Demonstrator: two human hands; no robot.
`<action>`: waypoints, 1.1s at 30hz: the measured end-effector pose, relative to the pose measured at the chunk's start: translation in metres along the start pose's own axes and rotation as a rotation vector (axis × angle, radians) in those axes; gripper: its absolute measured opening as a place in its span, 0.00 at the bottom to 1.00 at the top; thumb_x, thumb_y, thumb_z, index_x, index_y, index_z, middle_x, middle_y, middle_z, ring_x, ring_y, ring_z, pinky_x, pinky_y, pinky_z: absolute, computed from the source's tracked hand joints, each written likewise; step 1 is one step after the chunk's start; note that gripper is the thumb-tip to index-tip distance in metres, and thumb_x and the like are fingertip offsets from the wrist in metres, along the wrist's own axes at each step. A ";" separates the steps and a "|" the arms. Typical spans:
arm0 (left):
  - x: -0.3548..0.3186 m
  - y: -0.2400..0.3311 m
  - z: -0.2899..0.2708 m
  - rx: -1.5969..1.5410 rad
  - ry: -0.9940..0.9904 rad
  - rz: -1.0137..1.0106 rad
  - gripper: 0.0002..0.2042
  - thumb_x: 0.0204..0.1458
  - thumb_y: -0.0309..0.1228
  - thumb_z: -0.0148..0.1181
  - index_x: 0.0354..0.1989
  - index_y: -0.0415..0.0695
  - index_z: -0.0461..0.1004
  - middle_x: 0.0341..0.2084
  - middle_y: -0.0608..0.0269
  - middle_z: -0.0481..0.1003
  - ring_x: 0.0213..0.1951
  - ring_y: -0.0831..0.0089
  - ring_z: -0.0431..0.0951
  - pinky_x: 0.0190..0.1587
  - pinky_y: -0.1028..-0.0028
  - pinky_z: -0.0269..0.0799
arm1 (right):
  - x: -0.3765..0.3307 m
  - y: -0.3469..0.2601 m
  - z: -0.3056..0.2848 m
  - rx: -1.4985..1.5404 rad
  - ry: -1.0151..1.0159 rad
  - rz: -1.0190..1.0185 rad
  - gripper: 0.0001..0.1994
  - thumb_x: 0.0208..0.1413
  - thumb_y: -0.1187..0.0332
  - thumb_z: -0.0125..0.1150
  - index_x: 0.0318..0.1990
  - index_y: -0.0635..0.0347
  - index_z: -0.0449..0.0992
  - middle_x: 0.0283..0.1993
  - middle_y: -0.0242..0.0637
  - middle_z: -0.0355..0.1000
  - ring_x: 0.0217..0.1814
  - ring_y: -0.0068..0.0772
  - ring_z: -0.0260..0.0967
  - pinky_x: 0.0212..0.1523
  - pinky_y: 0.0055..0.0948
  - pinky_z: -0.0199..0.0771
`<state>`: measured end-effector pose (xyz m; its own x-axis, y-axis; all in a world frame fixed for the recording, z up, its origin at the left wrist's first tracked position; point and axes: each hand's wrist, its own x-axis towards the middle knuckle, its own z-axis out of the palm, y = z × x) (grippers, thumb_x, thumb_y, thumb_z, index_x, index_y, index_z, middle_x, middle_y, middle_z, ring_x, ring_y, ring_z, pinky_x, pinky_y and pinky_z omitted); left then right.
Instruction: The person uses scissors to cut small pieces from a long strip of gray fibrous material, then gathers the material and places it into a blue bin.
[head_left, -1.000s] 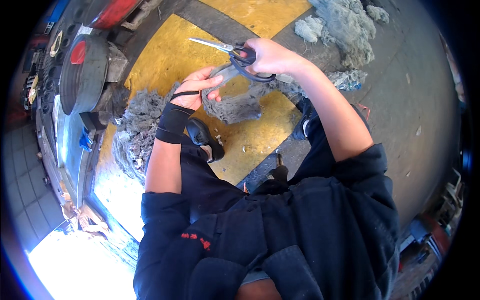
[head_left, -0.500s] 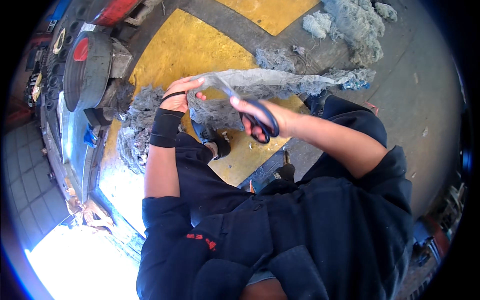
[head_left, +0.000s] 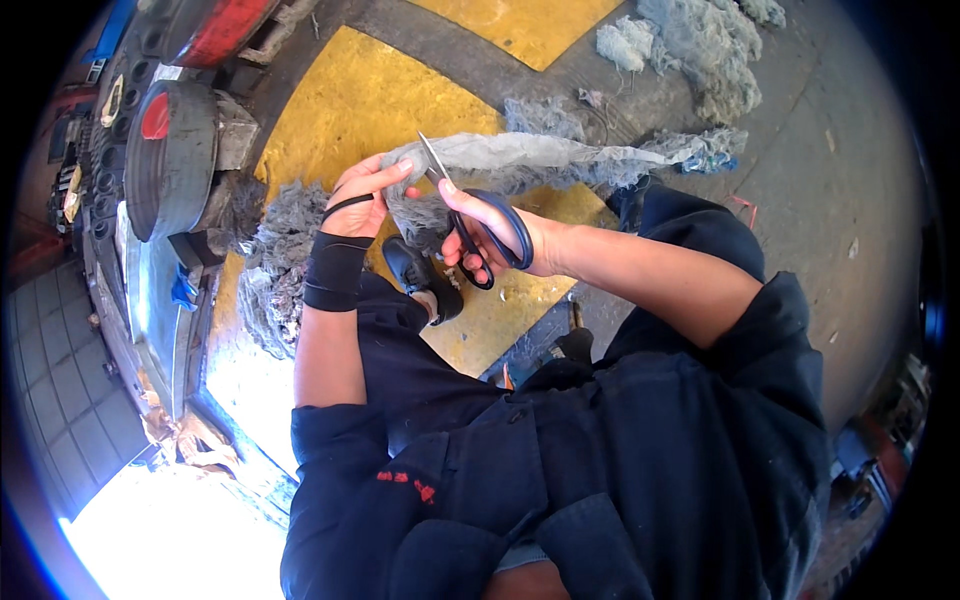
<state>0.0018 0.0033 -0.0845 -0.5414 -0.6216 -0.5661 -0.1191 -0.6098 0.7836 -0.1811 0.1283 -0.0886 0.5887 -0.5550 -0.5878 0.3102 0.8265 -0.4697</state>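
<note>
A long strip of grey, gauzy netting (head_left: 530, 156) stretches from my left hand (head_left: 362, 193) off to the right, above my lap. The left fingers and thumb pinch its left end, and a loose part hangs below them. A black strap and a black wrist wrap (head_left: 334, 270) cover that hand and forearm. In my right hand (head_left: 535, 240) are dark-handled scissors (head_left: 522, 247), with fingers through the loops. Their blades are parted and point up and left, at the netting beside my left fingertips. Whether both blades straddle the material I cannot make out.
Heaps of frayed grey netting lie on the floor at the upper right (head_left: 705, 60) and left (head_left: 285, 240). A large round roll (head_left: 180, 160) and a metal-edged bench (head_left: 155, 300) stand at the left. My shoe (head_left: 420, 275) rests on a yellow floor marking (head_left: 370, 100).
My right hand and the scissors have moved left, closer to my left hand. The blades, blurred before, now show clearly against the netting. My left hand still grips its end.
</note>
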 end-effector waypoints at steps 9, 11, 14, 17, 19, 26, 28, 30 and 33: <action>0.000 0.000 0.004 0.069 -0.054 0.062 0.12 0.51 0.29 0.61 0.42 0.38 0.71 0.33 0.68 0.74 0.32 0.80 0.69 0.37 0.78 0.65 | 0.000 0.001 -0.001 -0.018 0.075 0.011 0.34 0.47 0.25 0.41 0.24 0.52 0.61 0.19 0.27 0.55 0.15 0.19 0.52 0.14 0.21 0.54; 0.001 -0.001 0.002 0.064 -0.052 0.071 0.11 0.51 0.29 0.61 0.41 0.38 0.71 0.33 0.68 0.74 0.30 0.81 0.69 0.37 0.79 0.65 | 0.000 0.001 -0.002 -0.021 0.083 0.006 0.34 0.47 0.25 0.41 0.21 0.52 0.58 0.17 0.27 0.54 0.14 0.19 0.51 0.13 0.21 0.53; 0.002 -0.004 -0.001 0.074 -0.040 0.079 0.10 0.51 0.29 0.60 0.40 0.38 0.71 0.32 0.68 0.74 0.29 0.81 0.69 0.37 0.79 0.65 | -0.004 0.001 0.001 -0.047 0.106 -0.036 0.34 0.47 0.25 0.41 0.20 0.52 0.58 0.16 0.26 0.52 0.12 0.18 0.50 0.12 0.21 0.52; 0.002 -0.004 -0.002 0.068 -0.038 0.068 0.11 0.54 0.30 0.58 0.42 0.38 0.71 0.31 0.68 0.73 0.28 0.81 0.68 0.38 0.78 0.67 | -0.006 0.000 0.002 -0.098 0.147 -0.056 0.34 0.47 0.26 0.41 0.20 0.52 0.58 0.15 0.26 0.52 0.12 0.18 0.51 0.11 0.21 0.52; 0.001 -0.003 -0.002 0.024 -0.024 0.052 0.11 0.55 0.30 0.56 0.43 0.38 0.71 0.31 0.68 0.73 0.27 0.81 0.68 0.38 0.78 0.67 | -0.006 -0.003 -0.001 -0.140 0.162 -0.043 0.34 0.48 0.26 0.41 0.20 0.52 0.58 0.16 0.26 0.52 0.12 0.19 0.51 0.11 0.21 0.53; 0.001 -0.001 0.000 0.052 -0.029 0.041 0.10 0.58 0.31 0.52 0.43 0.37 0.72 0.32 0.68 0.74 0.26 0.82 0.68 0.33 0.80 0.66 | 0.000 -0.012 -0.003 -0.146 0.128 -0.068 0.34 0.47 0.26 0.43 0.20 0.52 0.58 0.15 0.25 0.52 0.12 0.19 0.51 0.11 0.20 0.52; 0.001 -0.001 -0.001 0.076 -0.030 0.057 0.10 0.58 0.31 0.53 0.42 0.38 0.72 0.31 0.69 0.74 0.26 0.82 0.67 0.32 0.81 0.65 | -0.003 -0.013 -0.003 -0.189 0.151 -0.055 0.34 0.46 0.25 0.43 0.20 0.52 0.58 0.15 0.25 0.52 0.12 0.19 0.51 0.11 0.21 0.53; 0.002 -0.003 0.001 0.084 -0.026 0.078 0.10 0.58 0.32 0.53 0.42 0.38 0.73 0.31 0.69 0.74 0.27 0.82 0.67 0.32 0.81 0.63 | -0.005 -0.012 -0.003 -0.195 0.166 -0.050 0.34 0.46 0.25 0.44 0.20 0.52 0.57 0.15 0.25 0.52 0.12 0.19 0.51 0.10 0.20 0.52; 0.002 -0.003 0.000 0.087 -0.040 0.090 0.09 0.58 0.32 0.53 0.41 0.39 0.73 0.31 0.70 0.74 0.28 0.83 0.67 0.32 0.81 0.63 | -0.007 -0.014 -0.001 -0.195 0.174 -0.074 0.34 0.45 0.25 0.45 0.19 0.52 0.57 0.15 0.25 0.52 0.11 0.19 0.50 0.10 0.20 0.51</action>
<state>0.0012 0.0041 -0.0876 -0.5861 -0.6508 -0.4827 -0.1388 -0.5063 0.8511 -0.1904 0.1209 -0.0785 0.4278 -0.6346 -0.6437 0.1880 0.7590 -0.6233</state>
